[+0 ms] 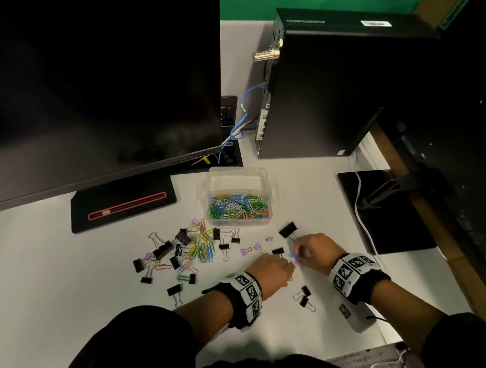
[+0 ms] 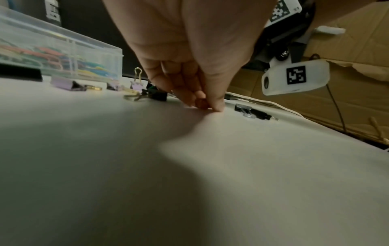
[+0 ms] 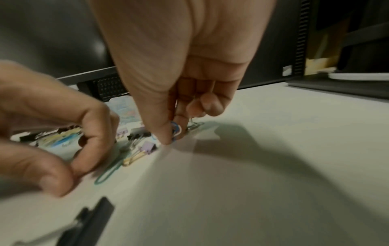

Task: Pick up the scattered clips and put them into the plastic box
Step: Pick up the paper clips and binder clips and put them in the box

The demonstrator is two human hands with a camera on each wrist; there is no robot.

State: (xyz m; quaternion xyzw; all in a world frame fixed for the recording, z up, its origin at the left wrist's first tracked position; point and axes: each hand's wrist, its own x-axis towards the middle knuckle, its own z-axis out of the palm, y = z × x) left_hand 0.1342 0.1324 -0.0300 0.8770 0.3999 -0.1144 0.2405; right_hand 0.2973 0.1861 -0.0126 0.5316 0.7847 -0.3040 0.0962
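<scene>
So far, from the head view, the job looks partly done: the plastic box [image 1: 238,197] sits at the far side of the white desk [image 1: 57,280] with a layer of coloured paper clips [image 1: 237,208] already in it. A lot is left. A heap of clips [image 1: 189,249] lies to the left of my hands, more black binder clips [image 1: 288,229] lie just beyond them, and two more [image 1: 303,296] lie nearer me. My left hand [image 1: 271,269] and right hand [image 1: 314,250] are close together, low on the desk. A dark monitor [image 1: 93,85] and its base [image 1: 123,204] stand far left, a black computer case [image 1: 329,84] far right; neither blocks the way to the box, which is open on top.

From the left wrist, my left fingers [image 2: 195,93] are bunched with their tips down on the desk, pinching at something small; I cannot tell what. Purple binder clips [image 2: 67,83] lie between them and the box.

From the right wrist, my right thumb and fingers [image 3: 168,129] are curled tightly round a blue paper clip [image 3: 175,129], held just off the desk. A green paper clip [image 3: 107,174] and a purple binder clip [image 3: 148,148] lie beside it. I judge the loose clips around it could snag as I lift.
</scene>
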